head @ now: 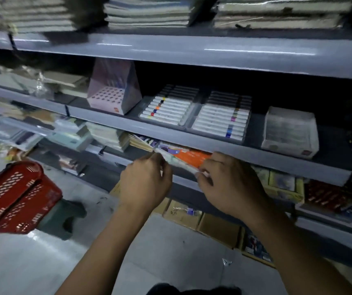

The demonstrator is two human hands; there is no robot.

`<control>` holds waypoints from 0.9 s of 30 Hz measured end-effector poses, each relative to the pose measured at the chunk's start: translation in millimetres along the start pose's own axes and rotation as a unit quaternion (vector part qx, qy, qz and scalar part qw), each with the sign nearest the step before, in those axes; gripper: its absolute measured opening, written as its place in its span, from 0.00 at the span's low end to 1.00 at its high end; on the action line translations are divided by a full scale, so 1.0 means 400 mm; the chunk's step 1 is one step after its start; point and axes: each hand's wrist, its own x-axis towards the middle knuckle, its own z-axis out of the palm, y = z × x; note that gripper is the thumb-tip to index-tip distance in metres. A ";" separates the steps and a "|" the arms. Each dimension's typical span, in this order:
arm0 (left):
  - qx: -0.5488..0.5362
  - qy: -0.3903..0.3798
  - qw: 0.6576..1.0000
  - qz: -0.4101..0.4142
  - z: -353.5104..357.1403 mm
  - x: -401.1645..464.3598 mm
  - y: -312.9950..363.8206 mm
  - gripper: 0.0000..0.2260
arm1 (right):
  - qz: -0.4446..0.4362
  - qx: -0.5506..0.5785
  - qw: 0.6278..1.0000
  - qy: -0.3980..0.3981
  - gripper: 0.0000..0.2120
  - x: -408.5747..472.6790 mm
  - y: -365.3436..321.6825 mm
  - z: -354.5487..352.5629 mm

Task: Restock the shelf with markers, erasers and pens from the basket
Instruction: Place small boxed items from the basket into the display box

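Note:
Both my hands hold a flat pack with an orange and white cover just under the front lip of the grey shelf. My left hand pinches its left end, and my right hand grips its right end with curled fingers. On the shelf above lie two trays of white markers with coloured bands. The red basket lies tipped on the floor at the lower left; its inside is hidden.
A pink perforated display box stands left of the marker trays. A clear plastic box sits to their right. Stacked notebooks fill the top shelf. Cardboard boxes line the floor under the shelves.

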 end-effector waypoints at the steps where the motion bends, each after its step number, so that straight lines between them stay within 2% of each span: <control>1: -0.003 -0.004 1.000 -0.008 -0.010 -0.019 -0.040 0.09 | -0.002 -0.008 1.000 -0.011 0.14 -0.005 -0.031 0.020; 8: -0.035 -0.042 0.997 -0.047 -0.114 -0.185 -0.351 0.09 | -0.007 0.003 0.996 -0.089 0.15 0.012 -0.302 0.205; 11: 0.003 -0.060 0.994 -0.094 -0.142 -0.257 -0.489 0.10 | -0.019 0.001 0.994 -0.112 0.15 0.035 -0.426 0.298; 14: 0.051 -0.071 0.985 -0.145 -0.156 -0.321 -0.619 0.12 | -0.060 -0.006 0.988 -0.144 0.14 0.055 -0.534 0.381; 17: 0.054 -0.063 0.978 -0.192 -0.166 -0.372 -0.730 0.12 | -0.108 -0.015 0.976 -0.186 0.13 0.076 -0.631 0.461; 22: 0.049 -0.080 0.953 -0.287 -0.168 -0.439 -0.909 0.16 | -0.168 -0.029 0.948 -0.269 0.19 0.143 -0.791 0.609; 27: 0.045 -0.089 0.930 -0.355 -0.154 -0.446 -1.098 0.20 | -0.209 -0.017 0.924 -0.321 0.18 0.255 -0.955 0.782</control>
